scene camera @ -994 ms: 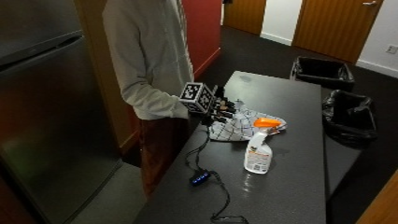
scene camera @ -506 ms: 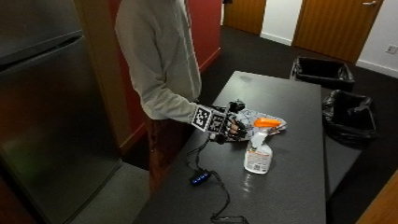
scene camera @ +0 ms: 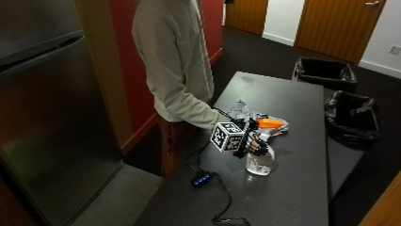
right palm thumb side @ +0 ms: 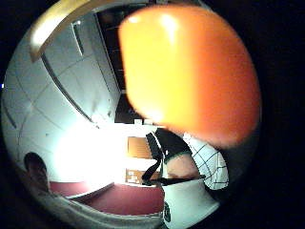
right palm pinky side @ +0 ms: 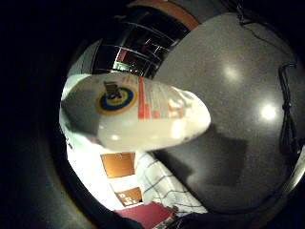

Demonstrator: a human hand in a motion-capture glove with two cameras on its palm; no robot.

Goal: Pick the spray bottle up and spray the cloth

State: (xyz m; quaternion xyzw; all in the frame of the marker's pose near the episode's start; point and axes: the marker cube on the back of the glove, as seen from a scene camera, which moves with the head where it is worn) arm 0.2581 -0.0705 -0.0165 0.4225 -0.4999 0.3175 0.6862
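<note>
Bottle point(scene camera: 259, 162) (orange trigger head, clear body) stands upright on the dark table point(scene camera: 294, 188), just beside the checked cloth point(scene camera: 245, 112), with the gloved right hand point(scene camera: 251, 141) at its neck, fingers curled round it.

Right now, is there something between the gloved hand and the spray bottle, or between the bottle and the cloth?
Nothing visible. In the outside view the right hand is already at the spray bottle, against its neck below the orange head. The checked cloth lies on the table just behind the bottle, with nothing between them.
</note>
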